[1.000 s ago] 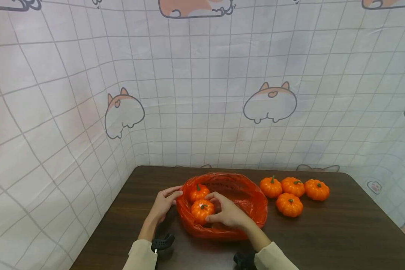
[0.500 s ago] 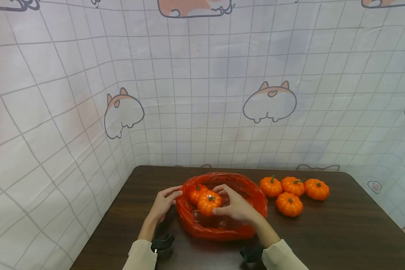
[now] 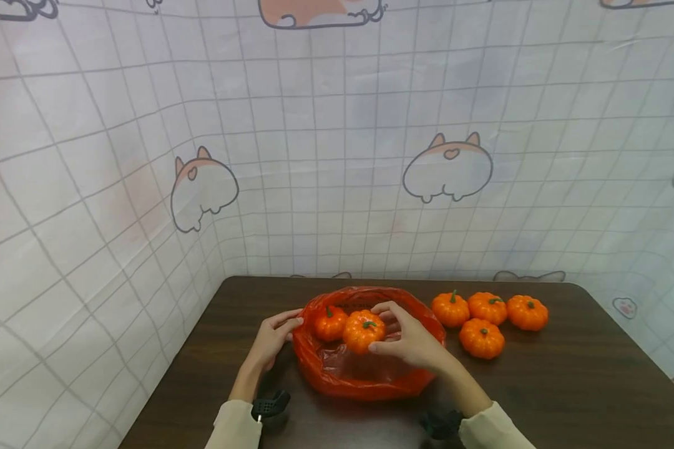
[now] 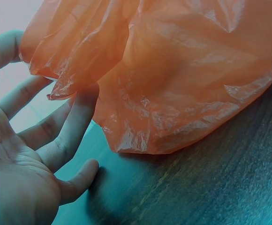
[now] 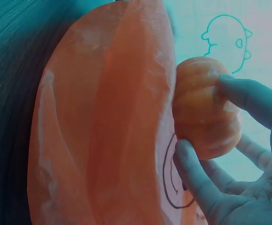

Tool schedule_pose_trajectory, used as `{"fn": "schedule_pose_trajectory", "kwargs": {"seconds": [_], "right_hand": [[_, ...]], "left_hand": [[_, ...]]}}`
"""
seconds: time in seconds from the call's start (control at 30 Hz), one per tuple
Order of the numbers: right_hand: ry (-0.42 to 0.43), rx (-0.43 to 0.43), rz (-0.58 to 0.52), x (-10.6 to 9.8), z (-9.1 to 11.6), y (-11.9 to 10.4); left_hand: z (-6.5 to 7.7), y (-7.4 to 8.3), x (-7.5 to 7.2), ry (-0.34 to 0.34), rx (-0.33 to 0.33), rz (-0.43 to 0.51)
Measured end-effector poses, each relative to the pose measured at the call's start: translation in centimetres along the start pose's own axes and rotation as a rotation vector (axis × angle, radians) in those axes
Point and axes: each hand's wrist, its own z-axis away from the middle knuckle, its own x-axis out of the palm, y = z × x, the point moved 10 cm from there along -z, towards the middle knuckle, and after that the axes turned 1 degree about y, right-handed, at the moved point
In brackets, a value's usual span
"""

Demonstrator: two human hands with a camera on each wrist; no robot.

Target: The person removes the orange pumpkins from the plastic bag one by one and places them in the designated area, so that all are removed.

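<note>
A red plastic bag (image 3: 365, 388) stands on the table with its mouth spread wide. My left hand (image 3: 271, 340) holds the bag's left rim; in the left wrist view, the fingers (image 4: 63, 143) reach up to the folded edge of the plastic. My right hand (image 3: 412, 340) grips a small orange pumpkin (image 3: 364, 332) between thumb and fingers, above the bag's opening. The right wrist view shows this pumpkin (image 5: 204, 108) raised beyond the bag's rim (image 5: 166, 93). Another small pumpkin (image 3: 330, 324) lies inside the bag at the left.
Several more small pumpkins (image 3: 483, 340) sit in a group on the dark wooden table (image 3: 561, 380), right of the bag. A white grid-patterned cloth (image 3: 337, 162) with cartoon animals hangs behind and to the left of the table.
My right hand has lifted the pumpkin from the bag's left inside and carried it up and to the right. My left hand has stayed at the rim.
</note>
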Motion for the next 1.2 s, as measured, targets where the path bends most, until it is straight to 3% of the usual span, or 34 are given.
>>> {"fn": "schedule_pose_trajectory", "kwargs": {"seconds": [0.33,0.53,0.77,1.2], "right_hand": [[0.083,0.033,-0.021,-2.9,1.6,0.7],[0.082,0.076,-0.018,-4.6,3.2,1.4],[0.086,0.067,0.013,-6.8,4.8,1.8],[0.171,0.009,0.139,-13.8,6.9,2.6]], "left_hand": [[-0.1,0.2,-0.1,-0.001,0.015,0.007],[0.0,-0.1,-0.2,-0.003,-0.007,0.017],[0.0,0.1,0.0,-0.012,0.023,0.001],[-0.1,-0.1,-0.1,-0.007,0.004,0.022]]}}
